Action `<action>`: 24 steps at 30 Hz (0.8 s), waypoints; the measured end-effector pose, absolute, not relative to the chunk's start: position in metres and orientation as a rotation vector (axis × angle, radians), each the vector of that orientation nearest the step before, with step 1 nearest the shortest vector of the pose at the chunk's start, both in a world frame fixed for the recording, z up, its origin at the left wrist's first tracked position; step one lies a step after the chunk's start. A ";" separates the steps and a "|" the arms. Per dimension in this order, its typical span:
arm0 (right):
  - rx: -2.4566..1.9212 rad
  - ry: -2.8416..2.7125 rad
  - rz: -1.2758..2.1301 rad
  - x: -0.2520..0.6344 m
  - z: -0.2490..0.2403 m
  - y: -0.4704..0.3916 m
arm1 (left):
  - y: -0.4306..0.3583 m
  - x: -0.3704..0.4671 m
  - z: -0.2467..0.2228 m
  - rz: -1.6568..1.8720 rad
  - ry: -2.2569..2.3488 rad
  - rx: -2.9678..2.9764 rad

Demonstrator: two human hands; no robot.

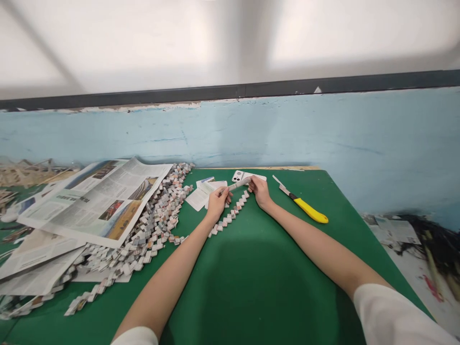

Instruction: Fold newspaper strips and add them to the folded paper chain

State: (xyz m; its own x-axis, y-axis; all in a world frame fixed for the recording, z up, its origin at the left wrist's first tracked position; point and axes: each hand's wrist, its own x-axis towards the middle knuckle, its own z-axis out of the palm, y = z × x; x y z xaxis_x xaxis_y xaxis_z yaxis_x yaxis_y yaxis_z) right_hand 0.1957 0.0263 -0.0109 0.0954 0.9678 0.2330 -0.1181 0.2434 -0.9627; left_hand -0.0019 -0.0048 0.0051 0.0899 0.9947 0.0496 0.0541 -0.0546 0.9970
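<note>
A white right sleeve [391, 314], short, loose and softly creased, is being worn; of the matching left sleeve [137, 336], only the hem end is being shown. The left forearm [172, 277], right forearm [312, 244], left hand [217, 204] and right hand [260, 192] are being left bare.

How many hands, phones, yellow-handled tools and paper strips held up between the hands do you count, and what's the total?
Hands: 2 (left hand, right hand)
Phone: 1
Yellow-handled tool: 1
Held paper strip: 1
Total: 5
</note>
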 end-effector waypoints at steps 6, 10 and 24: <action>-0.991 -1.310 1.042 0.194 -0.004 0.023 | -0.005 -0.001 0.007 1.145 1.085 1.270; -1.020 -1.327 1.073 0.193 0.000 0.019 | -0.006 -0.001 0.007 1.141 1.092 1.253; -0.962 -1.285 1.073 0.193 -0.005 0.022 | -0.008 0.000 0.010 1.241 1.036 1.127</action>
